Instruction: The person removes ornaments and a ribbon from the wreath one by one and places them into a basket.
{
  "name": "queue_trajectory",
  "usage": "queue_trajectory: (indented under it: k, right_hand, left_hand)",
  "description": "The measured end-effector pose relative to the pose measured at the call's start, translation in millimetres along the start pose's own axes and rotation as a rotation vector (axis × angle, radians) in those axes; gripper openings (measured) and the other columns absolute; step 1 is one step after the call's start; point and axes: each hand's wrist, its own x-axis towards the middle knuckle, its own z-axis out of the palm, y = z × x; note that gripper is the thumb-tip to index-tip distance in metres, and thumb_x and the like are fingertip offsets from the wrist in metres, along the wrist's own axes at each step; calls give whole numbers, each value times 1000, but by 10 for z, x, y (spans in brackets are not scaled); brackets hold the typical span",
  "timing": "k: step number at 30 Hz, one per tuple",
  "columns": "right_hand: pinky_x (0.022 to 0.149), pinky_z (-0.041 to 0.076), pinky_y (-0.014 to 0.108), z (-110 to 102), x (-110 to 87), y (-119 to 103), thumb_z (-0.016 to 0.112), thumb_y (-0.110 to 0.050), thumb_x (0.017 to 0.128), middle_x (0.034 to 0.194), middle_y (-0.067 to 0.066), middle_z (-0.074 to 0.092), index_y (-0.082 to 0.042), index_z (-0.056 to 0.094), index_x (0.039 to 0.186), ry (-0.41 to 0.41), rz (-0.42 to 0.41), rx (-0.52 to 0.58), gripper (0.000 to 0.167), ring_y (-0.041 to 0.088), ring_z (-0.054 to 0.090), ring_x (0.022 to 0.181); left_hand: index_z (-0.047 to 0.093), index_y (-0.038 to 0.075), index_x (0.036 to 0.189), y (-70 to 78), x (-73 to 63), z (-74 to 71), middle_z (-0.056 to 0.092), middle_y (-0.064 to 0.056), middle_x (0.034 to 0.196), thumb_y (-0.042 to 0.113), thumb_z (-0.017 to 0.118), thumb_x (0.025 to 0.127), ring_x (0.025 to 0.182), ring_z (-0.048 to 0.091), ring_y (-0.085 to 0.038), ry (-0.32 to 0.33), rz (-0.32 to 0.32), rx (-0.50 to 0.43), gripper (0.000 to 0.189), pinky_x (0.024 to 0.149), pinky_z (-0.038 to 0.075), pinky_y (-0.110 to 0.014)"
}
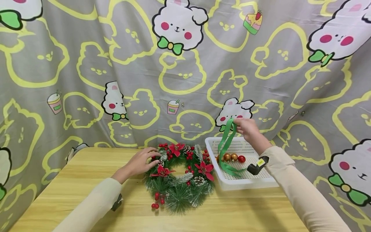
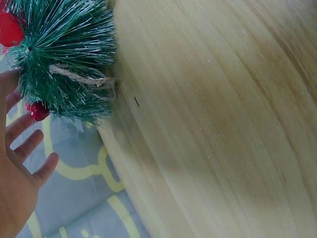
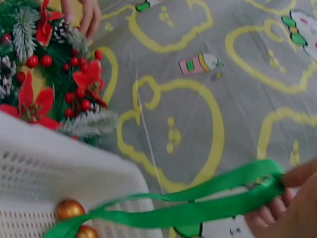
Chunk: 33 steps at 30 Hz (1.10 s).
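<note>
My right hand [image 1: 248, 131] pinches a green ribbon [image 1: 224, 143] near its folded top, above a white plastic basket [image 1: 246, 184]. Two strands hang from the fingers, and the lower end trails into the basket. A Christmas wreath [image 1: 178, 197] of green pine tufts, red flowers, red berries and pinecones lies on the table left of the basket. At its upper left edge is my left hand [image 1: 141, 162], fingers loosely extended over the greenery. A twine loop [image 2: 81, 77] shows on the wreath's outer side in the left wrist view, beside the spread fingers.
Inside the basket lie several gold baubles [image 1: 230, 157] and a red bauble [image 1: 242, 159]. The wooden table [image 1: 95, 164] ends at a grey patterned curtain [image 1: 139, 71] at the back. A small berry cluster [image 1: 157, 201] sticks out from the wreath's front left.
</note>
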Motion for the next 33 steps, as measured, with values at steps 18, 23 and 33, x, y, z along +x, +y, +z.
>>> queue_trajectory:
  k: [18, 23, 33]
  right_hand:
    - [85, 55, 32, -910, 382, 355, 64, -11, 99, 84, -4, 66, -6, 72, 97, -701, 144, -822, 10, 12, 61, 82]
    - [79, 53, 32, -1036, 358, 435, 67, -15, 97, 68, -7, 55, -9, 70, 89, -629, 194, -990, 10, 10, 53, 71]
    - [91, 58, 45, -891, 387, 492, 71, -16, 95, 103, 11, 75, -3, 73, 99, -499, 206, -1033, 14, 25, 71, 100]
  left_hand:
    - [70, 16, 129, 25, 4, 4, 59, -14, 142, 32, 64, 102, 131, 55, -40, -7, -1, -22, 33, 107, 45, -62]
    - [71, 16, 129, 16, 8, 6, 59, -15, 141, 32, 64, 101, 131, 55, -41, -7, 1, -21, 33, 107, 45, -63]
    - [70, 16, 129, 5, 6, -9, 58, -15, 142, 32, 64, 102, 131, 55, -40, -7, 1, -21, 33, 107, 45, -62]
